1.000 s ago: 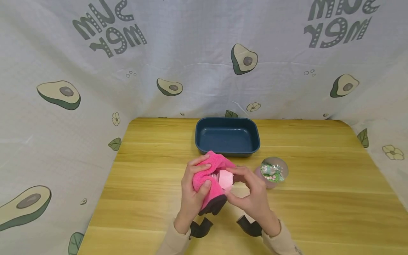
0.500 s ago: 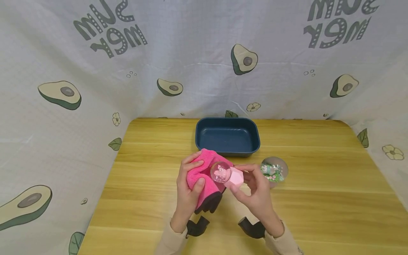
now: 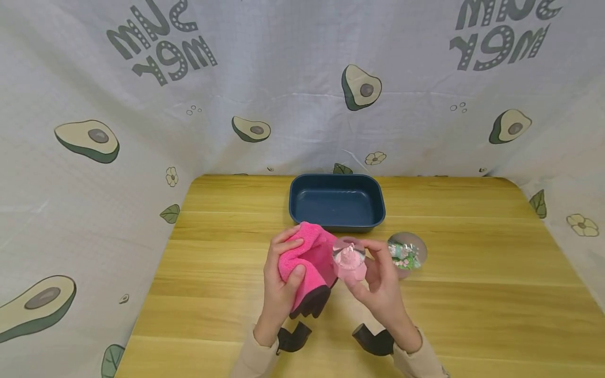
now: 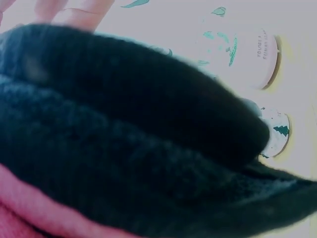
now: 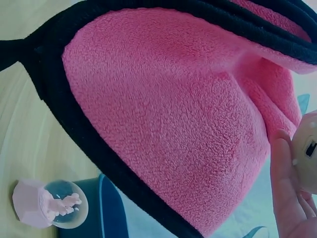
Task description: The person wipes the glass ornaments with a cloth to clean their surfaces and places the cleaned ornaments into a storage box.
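Note:
My left hand (image 3: 279,291) grips a bunched pink towel (image 3: 314,254) with dark edging. Just to its right, my right hand (image 3: 388,302) pinches a small snow globe (image 3: 350,265) by its pink faceted base, the clear dome uppermost and a pink figure inside. The globe is close beside the towel. In the left wrist view the towel's dark edging (image 4: 124,114) fills most of the picture, with fingers (image 4: 81,12) behind it. In the right wrist view, fingers (image 5: 285,183) touch a pale rounded object (image 5: 307,153) with a small dark slot; its kind cannot be told.
A larger snow globe (image 3: 408,252) with green and floral contents rests on the wooden table (image 3: 472,304), right of my right hand. Behind the hands stands a dark blue bin (image 3: 337,229). A white avocado-print curtain (image 3: 302,131) borders the table.
The snow globe has come out of the towel's fold and moved right, turning from base-outward to dome-up. My left hand has shifted slightly left, still gripping the towel.

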The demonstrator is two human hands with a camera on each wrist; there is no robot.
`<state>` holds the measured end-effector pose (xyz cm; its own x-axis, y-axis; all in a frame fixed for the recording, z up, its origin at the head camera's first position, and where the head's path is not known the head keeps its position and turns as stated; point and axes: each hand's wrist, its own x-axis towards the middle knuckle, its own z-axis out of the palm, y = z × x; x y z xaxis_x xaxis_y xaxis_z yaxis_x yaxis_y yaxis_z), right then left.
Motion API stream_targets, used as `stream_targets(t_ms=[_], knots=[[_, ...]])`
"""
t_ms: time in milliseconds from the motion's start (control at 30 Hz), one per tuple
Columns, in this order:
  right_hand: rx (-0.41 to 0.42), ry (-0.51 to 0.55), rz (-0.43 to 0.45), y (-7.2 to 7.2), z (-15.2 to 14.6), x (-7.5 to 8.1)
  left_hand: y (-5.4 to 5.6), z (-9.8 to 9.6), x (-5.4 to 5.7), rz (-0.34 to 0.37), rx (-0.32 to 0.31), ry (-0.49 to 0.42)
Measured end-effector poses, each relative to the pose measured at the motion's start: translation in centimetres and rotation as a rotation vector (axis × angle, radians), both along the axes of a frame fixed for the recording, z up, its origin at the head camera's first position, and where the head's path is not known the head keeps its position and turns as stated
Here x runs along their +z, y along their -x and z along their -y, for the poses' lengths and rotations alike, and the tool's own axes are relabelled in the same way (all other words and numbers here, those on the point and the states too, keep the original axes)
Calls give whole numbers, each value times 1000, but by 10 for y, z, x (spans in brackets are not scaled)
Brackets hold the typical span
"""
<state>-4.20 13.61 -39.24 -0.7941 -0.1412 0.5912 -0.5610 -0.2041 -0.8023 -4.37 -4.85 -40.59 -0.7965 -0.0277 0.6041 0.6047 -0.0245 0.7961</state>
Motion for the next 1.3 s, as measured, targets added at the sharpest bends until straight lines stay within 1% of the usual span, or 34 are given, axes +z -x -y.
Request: stream_targets(t_ms=[100, 267, 333, 433, 567, 667, 800, 867, 1000, 1067, 1233, 1300], knots=[[-15, -15, 9, -1, 0, 1, -1, 0, 0, 17, -3, 6], [-11, -15, 39, -3, -1, 1, -1, -1, -1, 38, -20, 1], [-14, 0, 47, -4, 0, 1, 0, -1, -2, 41, -28, 0], [-31, 35, 30, -4, 1, 1, 0, -2, -3, 44, -35, 0], [-40, 99, 2, -2, 2, 1, 0, -2, -3, 53, -28, 3], [-41, 116, 8, -1, 1, 2, 0, -2, -4, 62, -30, 5], [-32, 108, 35, -2, -1, 3, 0, -2, -3, 72, -42, 4], [-30, 97, 56, -3, -2, 4, 0, -2, -3, 76, -47, 3], [-54, 41, 129, -5, -3, 7, 0, -3, -3, 78, -60, 2], [-69, 9, 149, -6, -3, 9, 0, -4, -2, 73, -69, 5], [-125, -91, 127, -7, -3, 11, 0, -4, -2, 64, -81, 26], [-132, -130, 119, -8, -4, 11, 1, -4, -2, 59, -87, 34]])
